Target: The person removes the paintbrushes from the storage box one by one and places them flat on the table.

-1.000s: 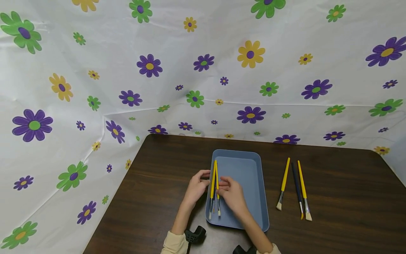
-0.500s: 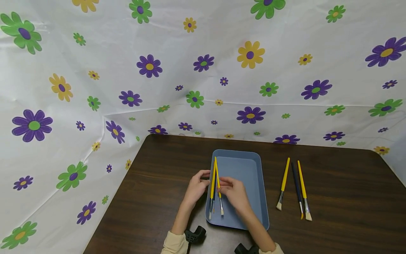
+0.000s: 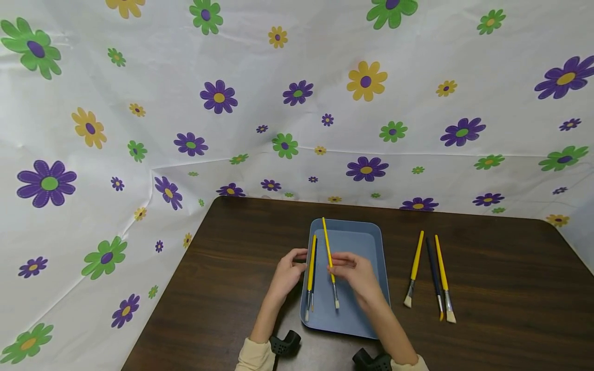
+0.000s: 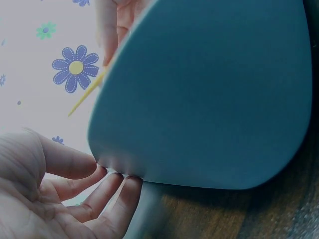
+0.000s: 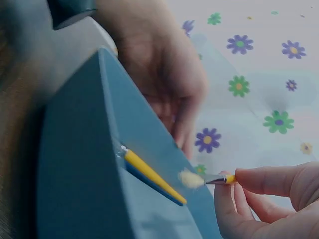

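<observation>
A yellow-handled paintbrush [image 3: 327,242] is pinched between the thumb and fingers of my right hand [image 3: 359,273], above the blue-grey tray [image 3: 357,239]. Its pale bristles [image 5: 191,179] point toward me and its handle points away. My left hand [image 3: 285,278] touches the tray's left side from outside; in the left wrist view its bent fingertips [image 4: 133,184] rest against the wall. Along the inner left side of the tray lie another yellow paintbrush [image 3: 311,268] and a dark-handled paintbrush [image 3: 314,275], side by side, bristles toward me.
On the brown table [image 3: 501,278] right of the tray lie a yellow paintbrush [image 3: 416,263], a dark paintbrush [image 3: 434,273] and another yellow paintbrush [image 3: 442,268]. A flowered white sheet [image 3: 260,67] hangs behind the table. Black wrist bands [image 3: 285,344] sit at both forearms.
My right hand has drawn one yellow paintbrush away from the others at the tray's left side, moving it rightward and tilting its handle. The left hand has stayed at the tray's edge.
</observation>
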The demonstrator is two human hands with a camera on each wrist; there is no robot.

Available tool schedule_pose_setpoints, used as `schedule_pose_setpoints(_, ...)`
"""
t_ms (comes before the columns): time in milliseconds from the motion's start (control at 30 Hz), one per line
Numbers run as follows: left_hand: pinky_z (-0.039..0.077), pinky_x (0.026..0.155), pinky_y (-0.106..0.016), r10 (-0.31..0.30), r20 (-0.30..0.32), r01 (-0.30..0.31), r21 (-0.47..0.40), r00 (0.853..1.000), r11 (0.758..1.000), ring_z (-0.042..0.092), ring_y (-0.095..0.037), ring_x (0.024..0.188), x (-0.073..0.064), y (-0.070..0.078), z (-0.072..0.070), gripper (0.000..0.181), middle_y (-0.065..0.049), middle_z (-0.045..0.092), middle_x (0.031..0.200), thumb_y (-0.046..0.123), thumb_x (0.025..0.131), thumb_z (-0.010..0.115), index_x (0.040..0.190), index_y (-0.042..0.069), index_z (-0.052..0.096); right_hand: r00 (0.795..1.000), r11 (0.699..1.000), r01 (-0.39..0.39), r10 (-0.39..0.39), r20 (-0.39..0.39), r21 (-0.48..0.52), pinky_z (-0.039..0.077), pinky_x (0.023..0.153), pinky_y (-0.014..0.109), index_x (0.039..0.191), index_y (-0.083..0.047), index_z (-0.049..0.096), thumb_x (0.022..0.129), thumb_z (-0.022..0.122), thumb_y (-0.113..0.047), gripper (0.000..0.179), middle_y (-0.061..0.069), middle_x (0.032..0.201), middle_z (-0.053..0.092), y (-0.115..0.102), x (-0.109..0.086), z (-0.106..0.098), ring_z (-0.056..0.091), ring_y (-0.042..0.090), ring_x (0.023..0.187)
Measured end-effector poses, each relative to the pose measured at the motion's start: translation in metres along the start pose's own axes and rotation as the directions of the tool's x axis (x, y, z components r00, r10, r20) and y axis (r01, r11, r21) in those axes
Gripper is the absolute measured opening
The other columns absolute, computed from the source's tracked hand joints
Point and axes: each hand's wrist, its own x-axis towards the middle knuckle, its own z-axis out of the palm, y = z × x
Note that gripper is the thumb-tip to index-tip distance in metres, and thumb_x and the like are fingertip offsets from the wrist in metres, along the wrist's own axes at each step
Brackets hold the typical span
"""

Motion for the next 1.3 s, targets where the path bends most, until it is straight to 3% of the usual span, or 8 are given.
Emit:
schedule_pose_setpoints(300,0.059,0.075,-0.043,-0.002,0.009,0.002,-0.019,1.0,1.0,0.065,-0.026,0.094,-0.003,0.001,0.0,0.041,-0.023,0.064,0.127,0.001,0.094,0.059,0.134,-0.005,0.062,0.999,0.995,-0.039,0.037,0.02,0.093,0.059,0.081,0.027,0.133,0.016,0.055,0.095,0.066,0.008,0.04,0.009,0.099,0.071,-0.016,0.001,-0.03,0.075,0.02,0.093)
schedule_pose_setpoints(600,0.058,0.073,-0.043,0.002,0.011,-0.001,-0.02,1.0,1.0,0.066,-0.026,0.095,-0.004,0.001,-0.001,0.04,-0.022,0.064,0.126,0.0,0.094,0.058,0.133,-0.005,0.063,1.0,0.984,0.007,-0.01,0.014,0.177,0.058,0.084,0.027,0.135,0.018,0.049,0.101,0.056,0.009,0.036,0.004,0.097,0.072,-0.028,-0.002,-0.058,0.074,0.013,0.09)
schedule_pose_setpoints(800,0.058,0.072,-0.041,-0.001,0.01,0.002,-0.017,1.0,1.0,0.065,-0.023,0.093,-0.004,0.001,-0.001,0.04,-0.022,0.064,0.126,0.0,0.093,0.059,0.132,-0.005,0.063,0.999,0.972,0.029,-0.031,0.007,0.233,0.058,0.084,0.026,0.129,0.011,0.056,0.102,0.054,0.009,0.027,0.001,0.095,0.072,-0.032,-0.004,-0.072,0.075,0.013,0.091)
schedule_pose_setpoints(967,0.058,0.073,-0.042,0.003,0.01,-0.002,-0.014,1.0,1.0,0.065,-0.023,0.093,-0.004,0.001,-0.001,0.04,-0.022,0.064,0.126,0.0,0.093,0.059,0.132,-0.005,0.063,0.999,0.96,0.037,-0.037,-0.003,0.278,0.058,0.082,0.025,0.115,-0.002,0.067,0.102,0.056,0.007,0.019,0.001,0.094,0.074,-0.034,-0.005,-0.082,0.075,0.012,0.089)
schedule_pose_setpoints(1133,0.058,0.074,-0.042,0.005,0.013,-0.004,-0.011,1.0,1.0,0.065,-0.024,0.093,-0.004,0.0,-0.002,0.04,-0.023,0.064,0.126,0.001,0.093,0.059,0.133,-0.005,0.063,1.0,0.947,0.029,-0.026,-0.016,0.321,0.058,0.082,0.024,0.101,-0.014,0.074,0.101,0.059,0.006,0.026,0.0,0.093,0.075,-0.037,-0.006,-0.092,0.075,0.013,0.089)
schedule_pose_setpoints(1300,0.058,0.073,-0.041,0.003,0.015,-0.003,-0.009,1.0,1.0,0.065,-0.023,0.093,-0.004,0.0,-0.002,0.04,-0.023,0.064,0.126,0.0,0.093,0.059,0.132,-0.005,0.063,1.0,0.932,0.027,-0.022,-0.021,0.363,0.058,0.083,0.024,0.097,-0.017,0.075,0.101,0.058,0.006,0.03,0.0,0.093,0.075,-0.039,-0.007,-0.102,0.075,0.013,0.089)
